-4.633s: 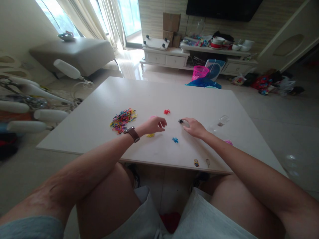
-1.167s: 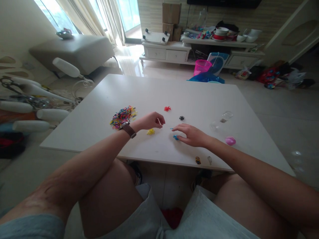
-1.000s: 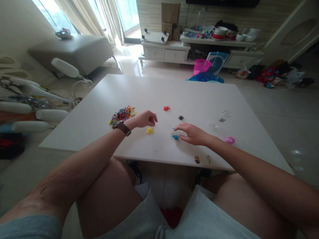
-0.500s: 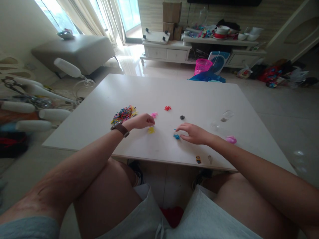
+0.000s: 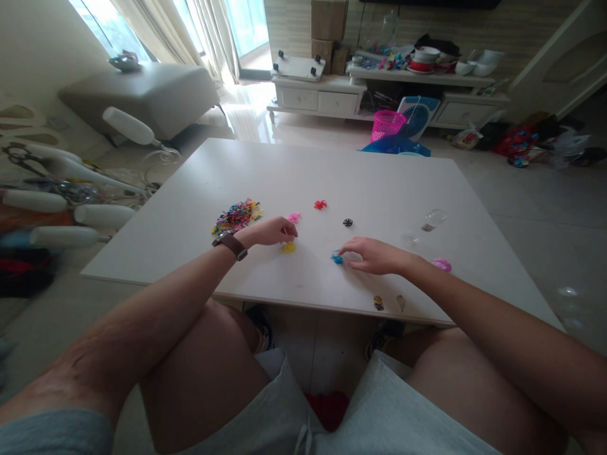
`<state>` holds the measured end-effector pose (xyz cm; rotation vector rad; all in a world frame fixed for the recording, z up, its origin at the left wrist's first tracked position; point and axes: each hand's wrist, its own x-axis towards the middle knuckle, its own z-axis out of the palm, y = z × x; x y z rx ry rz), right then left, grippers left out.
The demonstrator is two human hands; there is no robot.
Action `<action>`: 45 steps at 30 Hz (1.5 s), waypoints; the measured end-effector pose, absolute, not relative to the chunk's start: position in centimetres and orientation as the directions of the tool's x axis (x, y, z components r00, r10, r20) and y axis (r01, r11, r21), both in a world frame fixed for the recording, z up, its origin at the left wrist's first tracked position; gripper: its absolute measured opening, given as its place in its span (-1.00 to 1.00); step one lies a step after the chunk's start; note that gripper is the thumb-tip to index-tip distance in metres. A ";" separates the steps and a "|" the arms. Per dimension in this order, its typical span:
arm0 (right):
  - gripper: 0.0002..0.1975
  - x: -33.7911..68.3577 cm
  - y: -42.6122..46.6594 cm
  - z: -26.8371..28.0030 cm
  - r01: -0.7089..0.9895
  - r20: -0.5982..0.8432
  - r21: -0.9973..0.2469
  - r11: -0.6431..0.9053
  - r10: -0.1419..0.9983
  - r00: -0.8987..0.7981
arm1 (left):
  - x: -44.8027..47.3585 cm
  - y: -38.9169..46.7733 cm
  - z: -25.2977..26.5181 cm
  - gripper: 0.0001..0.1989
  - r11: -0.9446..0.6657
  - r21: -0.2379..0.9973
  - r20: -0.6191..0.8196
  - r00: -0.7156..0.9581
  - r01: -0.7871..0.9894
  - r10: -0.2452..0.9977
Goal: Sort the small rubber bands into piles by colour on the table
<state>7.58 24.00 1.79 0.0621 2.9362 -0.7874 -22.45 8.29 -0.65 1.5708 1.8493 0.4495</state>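
Note:
My left hand (image 5: 279,231), with a watch (image 5: 230,245) at the wrist, hangs over the table with its fingers curled together just above a small yellow pile (image 5: 288,248). Whatever its fingertips hold, if anything, is too small to tell. Past it lies a pink pile (image 5: 294,217), and to its left a large mixed heap of thin coloured pieces like small rubber bands (image 5: 236,216). My right hand (image 5: 374,255) has thumb and index finger apart, the index fingertip at the blue pile (image 5: 337,258). Farther back sit a red pile (image 5: 320,205) and a black pile (image 5: 348,222).
On the right of the white table (image 5: 265,170) are a clear plastic container (image 5: 434,219) lying on its side and a pink object (image 5: 442,265). Near the front edge lie a minion figure (image 5: 378,303) and a small pale item (image 5: 401,303). A pink basket (image 5: 386,124) stands beyond.
My right index finger has come down to the blue pile, where a loose blue piece lay just behind it. My left hand has barely moved.

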 end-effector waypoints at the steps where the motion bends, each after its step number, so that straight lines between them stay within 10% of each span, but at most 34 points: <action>1: -0.70 7.6 24.0 1.8 0.055 -0.111 -0.506 0.861 -0.002 -0.994 | -22.5 8.3 -0.7 -0.66 0.218 0.635 -0.259 -0.062 0.741 0.964; 21: -0.51 6.9 23.2 -0.4 0.019 -0.061 -0.505 0.863 -0.014 -0.998 | -22.3 8.1 -0.1 -0.66 0.261 0.633 -0.287 -0.093 0.729 0.953; 30: -0.73 6.2 23.0 0.0 -0.039 -0.077 -0.509 0.860 -0.091 -0.993 | -23.2 7.2 0.4 -0.68 0.280 0.660 -0.265 -0.132 0.697 0.955; 39: -0.78 6.5 23.9 0.7 0.012 -0.041 -0.485 0.875 -0.008 -0.999 | -28.9 2.1 3.1 -0.70 0.547 0.706 -0.107 -0.695 0.450 0.711; 45: -0.80 6.5 24.4 0.6 0.037 -0.042 -0.492 0.870 0.018 -0.999 | -30.7 -0.5 2.0 -0.74 0.624 0.594 -0.165 -0.683 0.507 0.712</action>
